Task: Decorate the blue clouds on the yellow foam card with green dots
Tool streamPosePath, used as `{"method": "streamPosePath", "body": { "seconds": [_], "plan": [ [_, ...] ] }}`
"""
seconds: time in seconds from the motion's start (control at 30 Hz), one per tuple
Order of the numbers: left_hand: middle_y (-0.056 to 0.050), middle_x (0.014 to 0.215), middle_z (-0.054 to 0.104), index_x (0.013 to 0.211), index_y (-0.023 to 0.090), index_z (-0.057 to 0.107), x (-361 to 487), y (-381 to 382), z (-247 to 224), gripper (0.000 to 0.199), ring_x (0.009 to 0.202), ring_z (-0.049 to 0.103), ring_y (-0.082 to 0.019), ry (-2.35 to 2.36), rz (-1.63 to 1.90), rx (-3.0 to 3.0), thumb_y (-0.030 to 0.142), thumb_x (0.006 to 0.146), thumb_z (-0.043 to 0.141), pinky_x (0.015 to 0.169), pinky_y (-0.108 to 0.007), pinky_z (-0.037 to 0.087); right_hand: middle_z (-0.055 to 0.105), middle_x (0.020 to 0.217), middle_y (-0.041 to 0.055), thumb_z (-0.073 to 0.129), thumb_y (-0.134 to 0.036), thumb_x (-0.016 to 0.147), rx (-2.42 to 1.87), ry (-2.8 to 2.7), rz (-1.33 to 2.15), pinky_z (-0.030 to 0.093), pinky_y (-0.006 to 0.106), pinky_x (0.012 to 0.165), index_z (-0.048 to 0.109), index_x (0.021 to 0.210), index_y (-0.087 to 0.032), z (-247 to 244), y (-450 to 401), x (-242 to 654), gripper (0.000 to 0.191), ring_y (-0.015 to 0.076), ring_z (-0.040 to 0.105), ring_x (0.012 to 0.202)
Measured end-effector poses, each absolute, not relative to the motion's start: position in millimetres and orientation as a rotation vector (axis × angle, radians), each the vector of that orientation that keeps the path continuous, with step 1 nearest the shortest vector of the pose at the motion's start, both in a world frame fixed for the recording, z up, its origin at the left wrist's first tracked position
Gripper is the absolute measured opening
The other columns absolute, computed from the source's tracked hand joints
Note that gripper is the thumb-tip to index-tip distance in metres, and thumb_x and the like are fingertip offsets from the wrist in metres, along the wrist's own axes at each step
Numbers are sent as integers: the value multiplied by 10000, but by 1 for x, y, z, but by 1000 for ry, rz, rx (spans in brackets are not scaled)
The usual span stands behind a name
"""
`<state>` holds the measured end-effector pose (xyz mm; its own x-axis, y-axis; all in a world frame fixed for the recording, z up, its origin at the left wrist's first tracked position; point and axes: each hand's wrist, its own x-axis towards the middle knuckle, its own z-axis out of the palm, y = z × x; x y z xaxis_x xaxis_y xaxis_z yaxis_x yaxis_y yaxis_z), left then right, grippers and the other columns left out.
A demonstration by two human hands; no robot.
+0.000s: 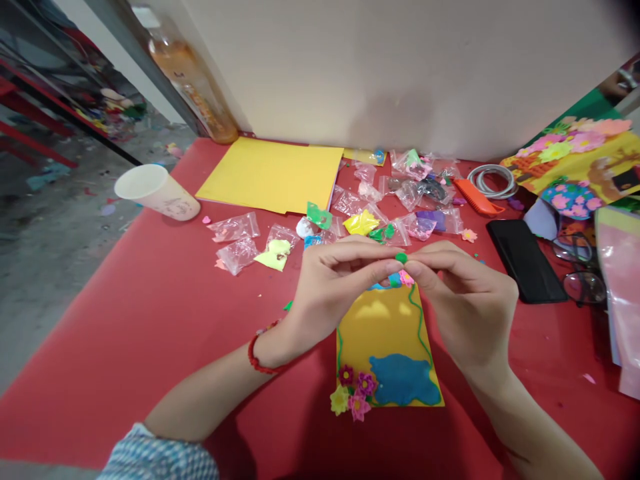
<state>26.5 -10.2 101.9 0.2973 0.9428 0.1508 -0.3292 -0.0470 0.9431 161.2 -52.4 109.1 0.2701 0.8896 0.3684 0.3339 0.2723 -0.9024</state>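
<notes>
Between the fingertips of both hands is a small green lump of modelling clay (401, 257). My left hand (340, 270) pinches it from the left, thumb below and fingers above. On its other side my right hand (463, 290) pinches it the same way. Beneath the hands lies a yellow card (383, 333) with a blue clay patch (403, 379), thin green clay lines along its sides and several clay flowers (357, 393) at the lower left corner. The card's top edge is partly hidden by my fingers.
Small plastic bags of coloured clay (415, 193) lie behind the hands. Yellow sheets (275, 173), a paper cup (157, 192) and a bottle (193, 87) stand or lie left. Right are a phone (525, 260), glasses (583, 287), an orange comb-like item (477, 197) and a coiled cable (493, 181).
</notes>
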Motion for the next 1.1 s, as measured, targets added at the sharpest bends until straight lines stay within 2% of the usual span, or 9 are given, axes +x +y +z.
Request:
{"method": "streamPosePath", "body": {
  "seconds": [0.13,0.3,0.4,0.77,0.93,1.1],
  "plan": [
    [-5,705,682,721,210,752,25,-9,104,137,636,607,-92,697,1223,1255,80,693,720,516,-171,506,670,675,-48,672,-156,764,-1310,-1332,532,464,245,599,690,706,-235,110,-52,161,100,97,598,651],
    [-5,676,664,698,173,703,22,-7,109,98,611,593,-91,764,1260,1425,78,722,694,522,-182,499,691,750,-22,607,-204,823,-1367,-1352,512,487,258,632,696,751,-240,114,-51,163,120,114,616,708],
    [-10,667,655,679,164,685,22,-7,108,80,638,591,-99,768,1306,1537,110,735,706,565,-199,501,694,779,-18,628,-207,806,-1337,-1353,582,486,264,639,702,781,-247,114,-51,163,87,121,618,737],
    [19,605,646,662,208,711,24,-14,106,143,583,562,-99,808,1378,1555,75,712,725,525,-224,465,699,782,-36,683,-160,755,-1168,-1251,762,487,242,626,718,802,-277,106,-48,164,130,114,624,761],
    [20,621,665,689,231,731,27,-16,103,150,579,578,-104,822,1399,1515,83,710,729,535,-236,483,685,739,-19,677,-138,748,-1203,-1272,649,493,268,624,692,733,-241,108,-48,162,105,132,623,741],
    [-1,695,701,748,246,749,27,-14,106,134,653,610,-132,848,1375,1534,121,700,751,594,-264,515,652,761,-11,606,-117,796,-1269,-1359,541,493,292,689,634,735,-219,111,-50,159,122,133,602,760]
  ]
}}
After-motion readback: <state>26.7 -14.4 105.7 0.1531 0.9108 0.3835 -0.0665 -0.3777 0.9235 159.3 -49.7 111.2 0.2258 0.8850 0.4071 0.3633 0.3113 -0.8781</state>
